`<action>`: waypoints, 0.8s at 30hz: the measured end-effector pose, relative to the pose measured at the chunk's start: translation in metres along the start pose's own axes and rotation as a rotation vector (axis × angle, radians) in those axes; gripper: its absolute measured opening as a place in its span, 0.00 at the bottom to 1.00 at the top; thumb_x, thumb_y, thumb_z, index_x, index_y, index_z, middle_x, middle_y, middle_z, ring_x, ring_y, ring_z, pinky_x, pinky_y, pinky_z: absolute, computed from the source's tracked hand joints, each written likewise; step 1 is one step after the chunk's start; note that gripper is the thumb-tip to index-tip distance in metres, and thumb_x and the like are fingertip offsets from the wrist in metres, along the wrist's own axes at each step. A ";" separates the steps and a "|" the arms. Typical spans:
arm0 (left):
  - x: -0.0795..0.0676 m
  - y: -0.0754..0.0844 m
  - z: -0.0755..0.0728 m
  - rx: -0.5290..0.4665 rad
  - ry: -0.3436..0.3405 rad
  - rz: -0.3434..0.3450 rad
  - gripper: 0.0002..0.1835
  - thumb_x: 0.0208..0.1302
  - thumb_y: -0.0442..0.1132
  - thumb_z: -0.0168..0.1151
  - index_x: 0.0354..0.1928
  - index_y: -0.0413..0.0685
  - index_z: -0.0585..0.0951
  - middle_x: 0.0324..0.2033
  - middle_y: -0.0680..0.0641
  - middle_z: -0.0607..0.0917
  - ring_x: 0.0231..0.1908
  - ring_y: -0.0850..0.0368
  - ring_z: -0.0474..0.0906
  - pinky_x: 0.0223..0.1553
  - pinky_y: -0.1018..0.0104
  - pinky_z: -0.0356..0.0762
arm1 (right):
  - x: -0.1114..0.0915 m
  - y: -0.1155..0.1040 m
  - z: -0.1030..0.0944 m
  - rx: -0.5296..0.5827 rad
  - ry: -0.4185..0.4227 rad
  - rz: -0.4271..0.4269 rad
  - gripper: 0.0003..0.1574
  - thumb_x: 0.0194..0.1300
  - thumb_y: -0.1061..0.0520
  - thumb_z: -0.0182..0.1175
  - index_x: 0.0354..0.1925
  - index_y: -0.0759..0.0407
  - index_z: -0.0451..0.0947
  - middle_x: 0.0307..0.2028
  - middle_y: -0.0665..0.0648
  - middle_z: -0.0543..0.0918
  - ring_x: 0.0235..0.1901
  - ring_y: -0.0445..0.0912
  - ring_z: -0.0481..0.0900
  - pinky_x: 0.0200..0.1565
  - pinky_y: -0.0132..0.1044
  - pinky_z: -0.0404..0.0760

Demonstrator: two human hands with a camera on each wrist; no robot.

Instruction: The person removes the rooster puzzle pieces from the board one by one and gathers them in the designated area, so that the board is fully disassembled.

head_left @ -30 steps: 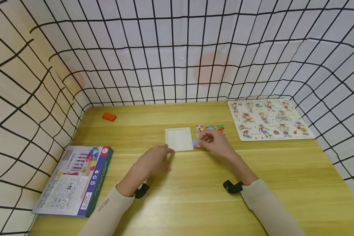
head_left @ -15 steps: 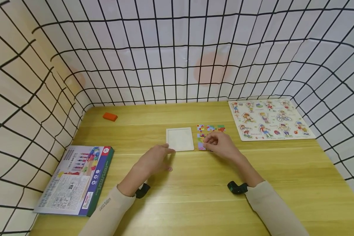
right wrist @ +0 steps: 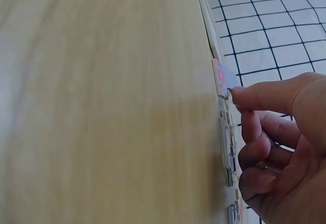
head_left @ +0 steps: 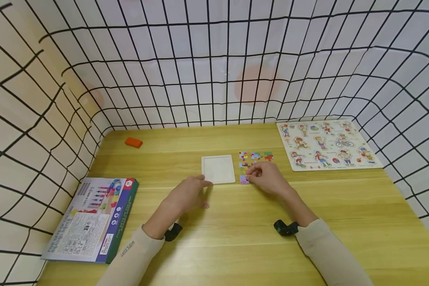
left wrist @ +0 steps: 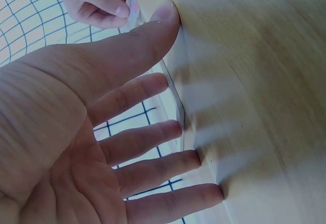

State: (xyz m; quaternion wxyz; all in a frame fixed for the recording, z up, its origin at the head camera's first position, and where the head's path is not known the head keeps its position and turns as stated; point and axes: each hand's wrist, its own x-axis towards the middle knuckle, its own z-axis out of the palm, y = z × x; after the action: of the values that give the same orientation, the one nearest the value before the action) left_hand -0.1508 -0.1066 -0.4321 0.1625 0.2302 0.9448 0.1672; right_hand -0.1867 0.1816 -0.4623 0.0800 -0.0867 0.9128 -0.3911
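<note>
A small square cream puzzle board (head_left: 218, 169) with a raised rim lies flat on the table. At its near left corner, the fingers of my left hand (head_left: 186, 194) rest on the rim; in the left wrist view they are spread and nearly straight. My right hand (head_left: 268, 177) pinches the corner of a lilac puzzle piece (head_left: 244, 180) with pink marks, its other fingers curled in. That piece (right wrist: 224, 78) lies low at the table surface in the right wrist view. Several colourful pieces (head_left: 255, 155) lie beyond, right of the board, some hidden by the right hand.
A white picture board with sports figures (head_left: 327, 145) lies at the back right. A boxed bead toy (head_left: 89, 218) is at the left, and an orange block (head_left: 133, 142) at the back left. Black-grid white walls (head_left: 214, 63) enclose the table (head_left: 228, 254).
My right hand has moved right, away from the board, carrying the lilac piece to the other pieces, then slightly nearer me. The left hand has stayed at the board's corner.
</note>
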 end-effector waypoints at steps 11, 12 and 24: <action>0.001 0.002 0.002 -0.004 0.000 0.005 0.34 0.55 0.45 0.80 0.66 0.51 0.81 0.72 0.35 0.72 0.70 0.36 0.71 0.71 0.46 0.72 | 0.003 0.004 0.001 -0.061 -0.033 -0.004 0.05 0.68 0.56 0.68 0.36 0.57 0.88 0.27 0.52 0.81 0.28 0.44 0.73 0.34 0.35 0.73; 0.001 0.002 0.002 -0.004 0.002 0.006 0.34 0.55 0.45 0.81 0.66 0.51 0.81 0.72 0.35 0.72 0.70 0.36 0.71 0.70 0.46 0.72 | 0.002 0.004 0.001 -0.058 -0.034 -0.003 0.05 0.68 0.56 0.68 0.36 0.57 0.88 0.27 0.52 0.81 0.27 0.44 0.73 0.34 0.36 0.73; 0.001 0.000 0.002 0.004 0.026 0.011 0.34 0.55 0.46 0.81 0.64 0.48 0.82 0.71 0.35 0.74 0.69 0.36 0.73 0.70 0.46 0.72 | 0.002 0.004 0.002 -0.040 -0.027 -0.017 0.05 0.69 0.56 0.68 0.38 0.57 0.87 0.27 0.52 0.81 0.27 0.44 0.74 0.34 0.37 0.74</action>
State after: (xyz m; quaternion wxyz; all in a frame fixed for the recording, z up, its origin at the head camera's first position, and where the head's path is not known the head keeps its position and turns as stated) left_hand -0.1512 -0.1056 -0.4339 0.1487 0.2335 0.9459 0.1693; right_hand -0.1886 0.1827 -0.4671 0.0874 -0.1014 0.9184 -0.3723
